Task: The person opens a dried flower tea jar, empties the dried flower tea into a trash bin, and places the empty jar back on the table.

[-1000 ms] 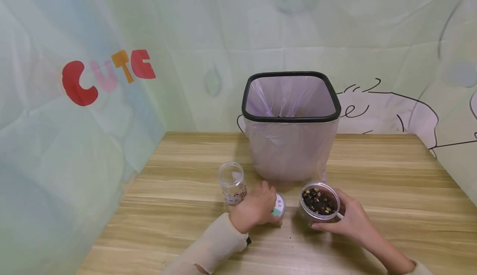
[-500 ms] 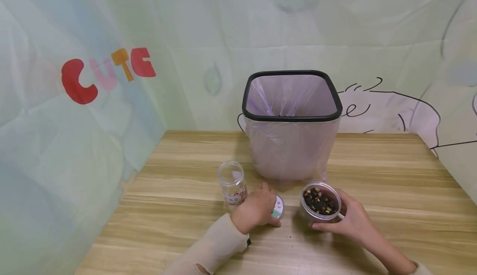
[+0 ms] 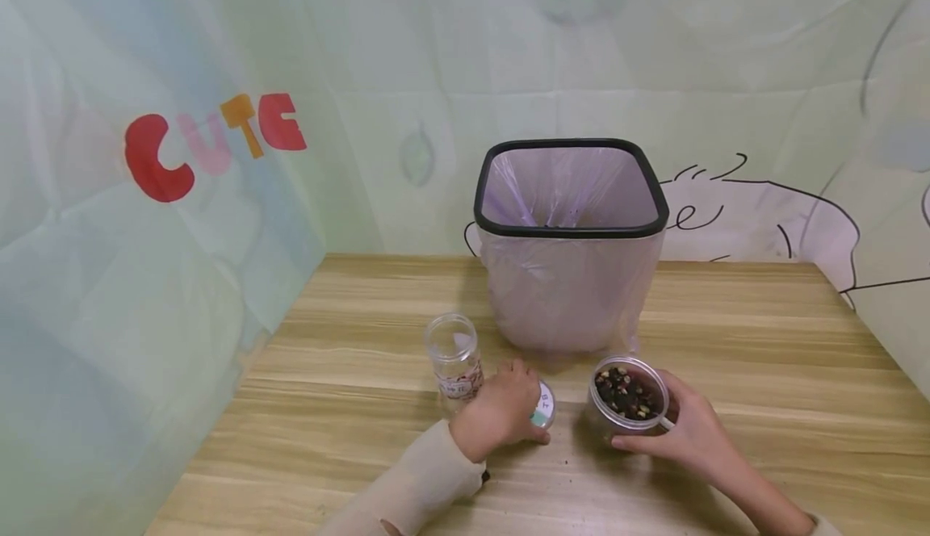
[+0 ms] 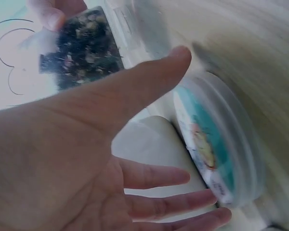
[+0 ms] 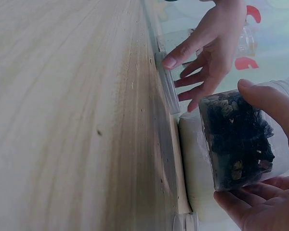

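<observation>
My right hand [image 3: 693, 431] grips a clear jar [image 5: 238, 144], thumb on one side and fingers on the other. Dark dried flakes with pale bits fill part of it, and its top is uncovered. In the right wrist view the jar's base is a little off the table. My left hand [image 4: 86, 120] is at a round lid [image 4: 207, 139] with a white and teal label, lying on the table. Its thumb and fingers extend on either side of the lid without curling round it. Left of that hand stands a second clear jar [image 3: 452, 358], uncovered, with a printed label.
A pale bin [image 3: 570, 294] with a black rim and a plastic liner stands behind the hands. A clear rimmed piece [image 5: 187, 222] lies on the table at the bottom of the right wrist view. Small dark crumbs dot the wooden table [image 3: 763, 334]. Printed cloth hangs behind.
</observation>
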### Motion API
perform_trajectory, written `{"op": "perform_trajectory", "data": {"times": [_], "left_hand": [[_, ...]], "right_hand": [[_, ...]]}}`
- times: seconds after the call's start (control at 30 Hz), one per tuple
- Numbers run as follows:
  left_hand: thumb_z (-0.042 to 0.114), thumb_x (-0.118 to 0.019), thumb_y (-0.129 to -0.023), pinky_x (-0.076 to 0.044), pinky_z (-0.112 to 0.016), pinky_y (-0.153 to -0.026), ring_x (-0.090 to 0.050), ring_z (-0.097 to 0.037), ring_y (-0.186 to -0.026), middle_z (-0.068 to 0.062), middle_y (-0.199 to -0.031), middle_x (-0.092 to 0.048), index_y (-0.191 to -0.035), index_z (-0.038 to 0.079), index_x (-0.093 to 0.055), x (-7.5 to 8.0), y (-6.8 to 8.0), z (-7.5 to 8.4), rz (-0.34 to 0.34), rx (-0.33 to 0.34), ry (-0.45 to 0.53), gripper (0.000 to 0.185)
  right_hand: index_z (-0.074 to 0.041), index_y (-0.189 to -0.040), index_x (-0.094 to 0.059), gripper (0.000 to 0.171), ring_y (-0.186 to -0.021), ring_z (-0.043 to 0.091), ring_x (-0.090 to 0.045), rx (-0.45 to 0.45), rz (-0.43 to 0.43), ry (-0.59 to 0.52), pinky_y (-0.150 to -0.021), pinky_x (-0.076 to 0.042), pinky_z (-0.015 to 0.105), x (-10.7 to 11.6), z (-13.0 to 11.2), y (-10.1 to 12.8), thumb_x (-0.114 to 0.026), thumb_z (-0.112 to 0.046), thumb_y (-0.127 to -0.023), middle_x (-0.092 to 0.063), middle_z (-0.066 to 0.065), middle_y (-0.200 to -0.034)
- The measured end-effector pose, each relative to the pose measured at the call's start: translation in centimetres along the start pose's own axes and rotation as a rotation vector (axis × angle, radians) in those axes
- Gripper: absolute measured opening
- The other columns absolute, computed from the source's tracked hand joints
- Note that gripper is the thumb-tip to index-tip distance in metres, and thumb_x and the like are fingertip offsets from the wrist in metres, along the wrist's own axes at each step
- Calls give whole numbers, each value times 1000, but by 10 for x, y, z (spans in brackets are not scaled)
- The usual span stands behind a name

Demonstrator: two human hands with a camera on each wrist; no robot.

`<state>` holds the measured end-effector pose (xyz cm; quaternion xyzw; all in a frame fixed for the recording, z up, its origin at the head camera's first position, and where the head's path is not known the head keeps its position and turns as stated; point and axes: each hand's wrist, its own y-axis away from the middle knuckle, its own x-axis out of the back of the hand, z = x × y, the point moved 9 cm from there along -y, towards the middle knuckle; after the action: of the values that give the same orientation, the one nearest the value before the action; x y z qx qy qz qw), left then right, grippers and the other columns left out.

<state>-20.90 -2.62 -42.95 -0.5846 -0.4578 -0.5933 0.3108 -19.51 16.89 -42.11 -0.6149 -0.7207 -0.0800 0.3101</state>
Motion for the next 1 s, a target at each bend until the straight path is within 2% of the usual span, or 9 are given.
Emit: {"op": "perform_trajectory", "data": {"times": [0.1,0.2,0.33,0.4,0.6,0.77,0.9,1.0], "left_hand": [[63,-78,-75,-53,-28,-82,-56,-19,-94,-8,-102,-57,-119,1,-60,7,4,6,29,-42,-43,78],[65,-73,-78,-49,-27,-88,-55,-16,-94,-6,-101,-58,-120,2,-59,19,11,13,80,-99,-128,77],[65,-69,-82,-46,-26,-82,-53,-14,-88,-3,-94,-56,-113,6,-60,40,21,21,174,-173,-214,67],[63,-68,-85,-46,-25,-79,-54,-13,-85,-1,-92,-56,-109,8,-62,53,27,24,231,-212,-223,61],[55,-68,-90,-51,-25,-75,-60,-14,-87,0,-99,-63,-118,11,-64,94,48,25,397,-294,-125,52],[49,-69,-91,-53,-26,-75,-61,-14,-88,2,-102,-66,-116,14,-67,124,66,22,596,-369,-71,44],[37,-75,-89,-53,-26,-74,-62,-15,-87,0,-101,-66,-111,11,-68,148,76,11,776,-416,83,36],[28,-78,-87,-52,-24,-79,-62,-16,-91,-3,-103,-66,-111,7,-68,164,81,-2,882,-426,226,34]], "right_hand": [[-3,-127,-61,86,-103,4,-62,6,8,-12,-86,-44,11,2,0,1,-100,-25,-54,-70,11,-114],[-2,-127,-61,86,-102,3,-62,11,12,-7,-86,-44,12,3,0,1,-100,-25,-54,-69,12,-114],[-4,-126,-62,85,-100,2,-62,-6,19,11,-84,-45,12,6,2,2,-100,-27,-54,-70,10,-114],[-4,-127,-62,85,-100,2,-62,-12,20,4,-84,-46,12,7,4,2,-100,-25,-54,-70,11,-114],[-1,-127,-61,87,-99,1,-61,-9,31,5,-83,-46,13,11,6,3,-100,-22,-53,-69,13,-114],[-1,-129,-60,88,-100,0,-60,-29,30,14,-84,-45,13,14,7,3,-100,-23,-54,-69,15,-116],[-1,-130,-59,89,-99,-1,-60,-57,27,29,-84,-44,13,16,9,3,-100,-25,-55,-68,15,-117],[-1,-129,-59,88,-99,-1,-60,-74,20,28,-84,-45,14,16,9,4,-99,-27,-55,-68,15,-117]]}}
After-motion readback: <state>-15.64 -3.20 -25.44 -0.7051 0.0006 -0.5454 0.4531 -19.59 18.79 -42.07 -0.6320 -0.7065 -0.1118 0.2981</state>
